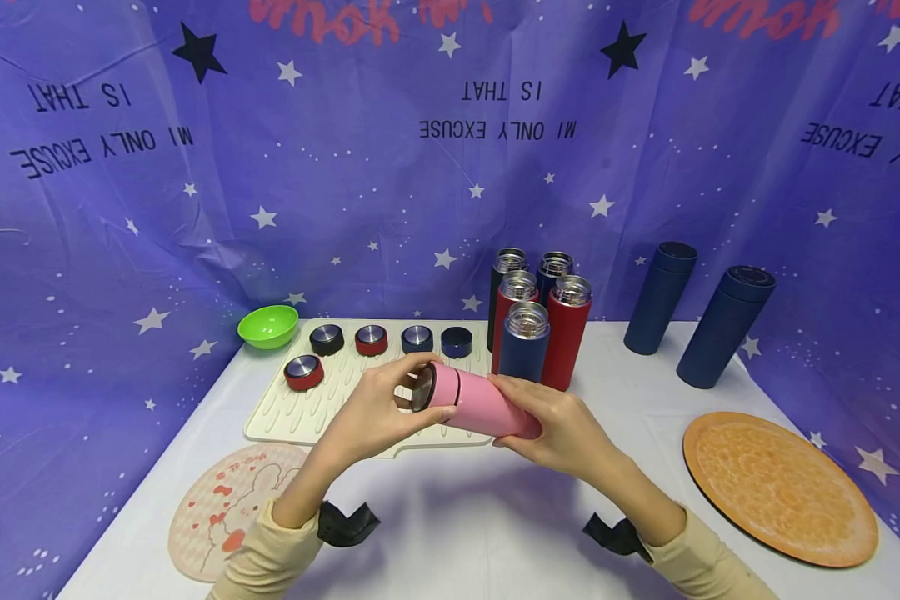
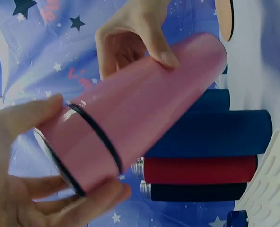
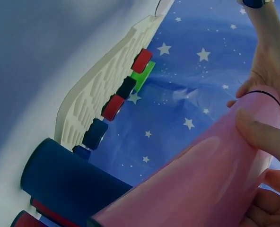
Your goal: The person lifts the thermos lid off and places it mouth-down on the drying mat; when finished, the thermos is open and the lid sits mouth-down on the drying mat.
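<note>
A pink thermos bottle [image 1: 487,406] is held tilted, nearly sideways, over the front edge of the white draining tray [image 1: 330,425]. My left hand [image 1: 371,408] grips its pink lid [image 1: 446,390] between thumb and fingers. The lid sits on the bottle, with a dark ring at the seam. My right hand [image 1: 566,421] grips the body near the base, thumb on one side, as the right wrist view also shows. Right behind the bottle stand several lidless thermos bottles, among them a blue one [image 1: 523,350] and a red one [image 1: 570,337], their steel necks exposed.
On the tray lie several lids, including a black lid [image 1: 326,339] and a red lid [image 1: 303,372]. A green bowl [image 1: 268,327] is at back left. Two lidded blue bottles [image 1: 658,304] stand at right. Round mats lie at either side, one pinkish [image 1: 213,508], one orange [image 1: 776,487].
</note>
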The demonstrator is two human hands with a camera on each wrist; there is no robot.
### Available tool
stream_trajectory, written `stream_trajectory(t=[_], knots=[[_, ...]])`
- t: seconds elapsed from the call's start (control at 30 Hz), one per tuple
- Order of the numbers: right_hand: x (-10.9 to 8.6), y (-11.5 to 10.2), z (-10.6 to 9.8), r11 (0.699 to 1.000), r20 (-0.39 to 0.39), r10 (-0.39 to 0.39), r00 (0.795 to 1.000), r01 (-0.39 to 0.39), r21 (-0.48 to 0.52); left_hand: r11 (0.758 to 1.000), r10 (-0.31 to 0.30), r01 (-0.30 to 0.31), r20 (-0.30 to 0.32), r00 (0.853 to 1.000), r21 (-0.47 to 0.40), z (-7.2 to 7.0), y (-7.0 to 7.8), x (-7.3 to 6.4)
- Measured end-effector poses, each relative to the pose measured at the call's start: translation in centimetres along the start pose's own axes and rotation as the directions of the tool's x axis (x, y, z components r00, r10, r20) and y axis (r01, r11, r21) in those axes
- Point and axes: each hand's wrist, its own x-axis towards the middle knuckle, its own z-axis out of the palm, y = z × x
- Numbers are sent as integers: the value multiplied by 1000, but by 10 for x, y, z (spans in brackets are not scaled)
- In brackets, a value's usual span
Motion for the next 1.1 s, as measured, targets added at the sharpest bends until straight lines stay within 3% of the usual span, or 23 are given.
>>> stream_trajectory(t=[0.1, 0.2, 0.33, 0.47, 0.63, 0.8, 0.97, 1.1], knots=[[0, 0, -2, 1000, 0, 7, 1000, -7, -13, 1000, -5, 4, 23, 1000, 23, -1, 0, 0], [1, 2, -6, 997, 38, 41, 998, -43, 57, 994, 106, -104, 75, 992, -23, -3, -3, 2], [0, 6, -13, 980, 111, 100, 989, -117, 162, 961, 270, -259, 126, 955, -95, -6, -7, 3], [0, 9, -18, 965, 163, 138, 977, -169, 200, 937, 339, -324, 125, 932, -129, -7, -9, 4], [0, 8, -18, 966, 155, 129, 980, -159, 202, 922, 372, -357, 89, 924, -148, -6, -10, 4], [0, 5, -14, 981, 98, 83, 992, -99, 164, 941, 313, -302, 53, 948, -153, -7, -10, 3], [0, 1, -9, 997, 35, 31, 999, -33, 63, 980, 147, -144, 13, 989, -136, -6, -9, 2], [0, -1, -6, 1000, 13, 9, 1000, -9, -25, 994, 29, -28, 11, 1000, -107, -3, -9, 2]])
